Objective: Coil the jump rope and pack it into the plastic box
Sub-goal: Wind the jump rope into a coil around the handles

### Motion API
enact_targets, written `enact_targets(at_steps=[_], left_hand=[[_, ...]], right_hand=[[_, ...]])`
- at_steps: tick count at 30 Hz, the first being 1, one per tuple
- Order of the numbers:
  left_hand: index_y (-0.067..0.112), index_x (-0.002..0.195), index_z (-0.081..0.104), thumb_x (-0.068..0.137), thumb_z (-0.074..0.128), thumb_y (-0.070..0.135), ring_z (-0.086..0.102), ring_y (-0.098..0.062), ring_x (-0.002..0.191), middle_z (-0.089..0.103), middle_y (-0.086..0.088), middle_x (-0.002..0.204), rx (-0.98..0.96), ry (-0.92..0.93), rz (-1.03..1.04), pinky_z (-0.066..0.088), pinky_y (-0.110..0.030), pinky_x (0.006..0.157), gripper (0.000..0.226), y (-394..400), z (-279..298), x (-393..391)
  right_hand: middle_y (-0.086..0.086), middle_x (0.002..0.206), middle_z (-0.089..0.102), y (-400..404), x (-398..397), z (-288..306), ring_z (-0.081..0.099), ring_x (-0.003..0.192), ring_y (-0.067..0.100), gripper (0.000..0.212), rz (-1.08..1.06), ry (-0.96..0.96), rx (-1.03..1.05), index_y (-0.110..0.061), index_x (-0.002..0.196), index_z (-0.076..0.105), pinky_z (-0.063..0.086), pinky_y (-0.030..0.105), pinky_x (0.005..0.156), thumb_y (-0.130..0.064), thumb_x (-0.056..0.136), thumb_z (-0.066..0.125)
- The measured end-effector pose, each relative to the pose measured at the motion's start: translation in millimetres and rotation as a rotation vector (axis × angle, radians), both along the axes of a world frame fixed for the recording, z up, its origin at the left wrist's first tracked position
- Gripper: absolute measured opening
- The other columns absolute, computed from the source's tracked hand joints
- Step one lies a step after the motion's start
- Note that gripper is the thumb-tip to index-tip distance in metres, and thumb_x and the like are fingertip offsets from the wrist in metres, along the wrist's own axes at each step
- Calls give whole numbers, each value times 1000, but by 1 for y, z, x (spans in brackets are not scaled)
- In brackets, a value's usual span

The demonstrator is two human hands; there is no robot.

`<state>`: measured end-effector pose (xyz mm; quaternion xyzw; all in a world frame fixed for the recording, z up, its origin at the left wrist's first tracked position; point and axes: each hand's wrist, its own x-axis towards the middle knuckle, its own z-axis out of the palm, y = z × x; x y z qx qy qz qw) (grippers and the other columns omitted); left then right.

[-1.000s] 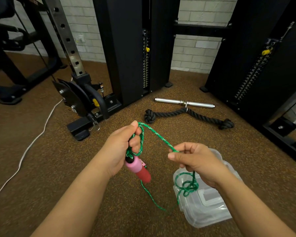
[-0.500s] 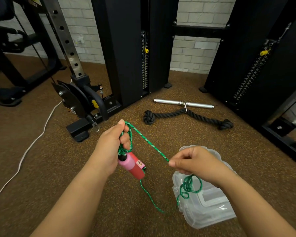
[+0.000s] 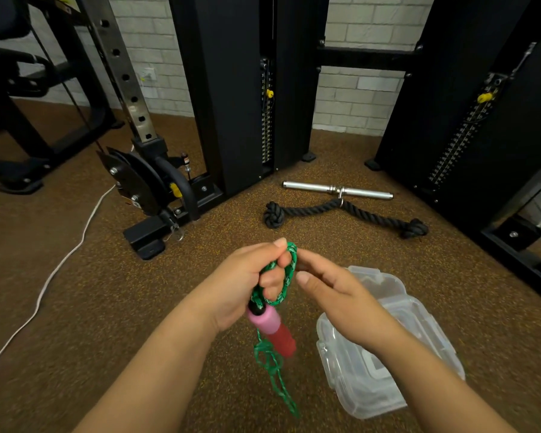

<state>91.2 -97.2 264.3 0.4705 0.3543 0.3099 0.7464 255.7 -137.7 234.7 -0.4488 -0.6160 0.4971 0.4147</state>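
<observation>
Coiling was under way but not complete. The left hand was closed around several loops of the green jump rope, gathered against the top of its pink-and-red handle, which pointed down toward six o'clock below the fist. The right hand sat just beside it at three o'clock, fingers loosely curled and the fingertips meeting the uppermost loop; whether it pinched the rope or merely guided it could not be determined. A tangled tail of rope hung free beneath the handle, so in my judgement further turns remained to be wound. A second handle was not visible. The clear plastic box lay on the floor at four o'clock from the hands, partly hidden by the right forearm, with nothing of the rope inside it as far as could be seen; whether its lid was shut could not be told. Packing had therefore not begun. The surface was brown speckled rubber gym flooring, seemingly clean. At twelve o'clock lay a chrome cable bar and a black triceps rope. Black weight-stack towers stood against a white brick wall, and a white cable trailed across the floor at nine o'clock.
</observation>
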Motion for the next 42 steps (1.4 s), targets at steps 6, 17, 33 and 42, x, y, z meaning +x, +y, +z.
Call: enact_targets(at_steps=[6,17,33,42], left_hand=[[16,69,53,82,52,36,32,-9,43,33,8,45,-69,-73,91,30,-21,48,24,1,2,-6],[9,122,56,101,36,17,66,-14,79,75,-6,102,20,-31,287,49,-31,83,31,-3,-7,7],[12,102,69,95,41,49,58,-11,66,62,0,65,198,342,-318,45,-27,78,47,-10,2,-1],[11,81,57,93,44,32,36,-12,54,35,4,53,65,106,-157,40,-17,55,28,-7,8,1]], right_hand=[[-22,68,62,5,6,-10,55,66,1,21,-210,-134,35,-26,90,65,45,23,69,-20,97,46],[4,94,57,-12,-16,-13,54,90,24,21,-34,-849,384,-20,91,44,33,33,71,-35,99,31],[2,66,58,1,18,28,56,62,18,29,-222,-212,131,-18,79,62,49,39,64,-46,82,56],[0,70,58,10,18,-2,50,64,8,22,-257,-238,87,-31,95,68,45,38,61,-19,96,50]])
